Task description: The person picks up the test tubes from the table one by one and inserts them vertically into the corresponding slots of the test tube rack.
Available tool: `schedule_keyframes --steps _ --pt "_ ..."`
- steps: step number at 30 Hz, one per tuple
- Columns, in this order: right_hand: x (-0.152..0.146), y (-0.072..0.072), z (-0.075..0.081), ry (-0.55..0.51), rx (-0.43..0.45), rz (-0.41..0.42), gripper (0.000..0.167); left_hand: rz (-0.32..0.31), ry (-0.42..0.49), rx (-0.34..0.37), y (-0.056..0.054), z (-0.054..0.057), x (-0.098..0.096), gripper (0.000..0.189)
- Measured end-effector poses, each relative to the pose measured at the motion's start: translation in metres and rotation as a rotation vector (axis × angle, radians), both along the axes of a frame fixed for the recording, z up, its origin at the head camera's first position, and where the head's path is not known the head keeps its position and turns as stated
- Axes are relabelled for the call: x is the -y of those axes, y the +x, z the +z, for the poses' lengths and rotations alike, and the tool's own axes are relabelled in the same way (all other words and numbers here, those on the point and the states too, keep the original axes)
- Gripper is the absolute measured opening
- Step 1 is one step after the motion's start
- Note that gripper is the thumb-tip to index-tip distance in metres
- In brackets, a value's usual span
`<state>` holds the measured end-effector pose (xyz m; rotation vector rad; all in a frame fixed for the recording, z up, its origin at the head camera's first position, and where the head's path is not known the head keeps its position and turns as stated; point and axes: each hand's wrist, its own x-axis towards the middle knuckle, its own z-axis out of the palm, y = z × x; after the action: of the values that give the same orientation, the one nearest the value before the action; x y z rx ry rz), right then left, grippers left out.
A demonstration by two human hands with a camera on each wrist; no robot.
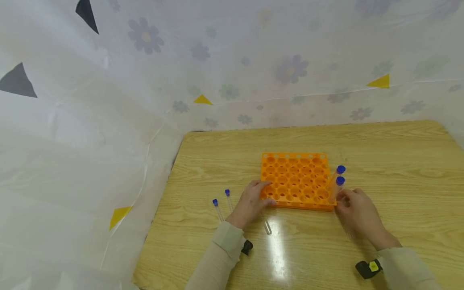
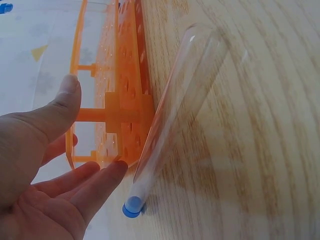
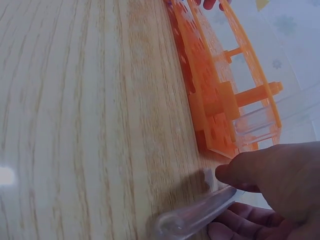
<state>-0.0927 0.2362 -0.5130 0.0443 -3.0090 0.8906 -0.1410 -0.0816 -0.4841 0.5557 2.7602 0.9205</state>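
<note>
An orange test tube rack (image 1: 295, 181) stands on the table. My left hand (image 1: 251, 204) holds its left end, thumb (image 2: 70, 92) against the upper plate and fingers (image 2: 102, 185) round the corner. Two blue-capped test tubes (image 1: 338, 181) stand upright in the rack's right column. Just off the right front corner, my right hand (image 1: 359, 213) has thumb and fingers round the capped end of another clear test tube (image 3: 192, 217). That tube lies low over the table, its rounded end toward me. Part of the tube is hidden by the hand.
A capped test tube (image 2: 172, 115) lies on the table by the rack's left front, partly under my left hand in the head view. Further left lie two more blue-capped tubes (image 1: 217, 207). White patterned sheeting (image 1: 246, 72) hangs behind and left of the table (image 1: 308, 249).
</note>
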Motion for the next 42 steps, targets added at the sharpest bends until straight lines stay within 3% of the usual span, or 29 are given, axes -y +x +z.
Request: schedule_keyframes --steps 14,21,28,42 --pt "-0.0041 -0.0042 -0.0006 -0.014 0.025 -0.022 0.014 0.0 0.006 0.009 0.0 0.0004 0.0 0.065" --pt "-0.0069 -0.005 0.0028 -0.074 0.064 -0.06 0.033 -0.005 0.003 0.0 -0.001 -0.0006 0.0 0.065" --pt "-0.0071 -0.005 0.0034 -0.103 0.03 -0.085 0.049 -0.006 0.005 0.003 -0.0011 -0.0005 0.0003 0.066" --pt "-0.008 -0.0056 0.0088 -0.113 0.008 -0.064 0.045 0.002 0.005 0.012 -0.0011 -0.0012 -0.0003 0.065"
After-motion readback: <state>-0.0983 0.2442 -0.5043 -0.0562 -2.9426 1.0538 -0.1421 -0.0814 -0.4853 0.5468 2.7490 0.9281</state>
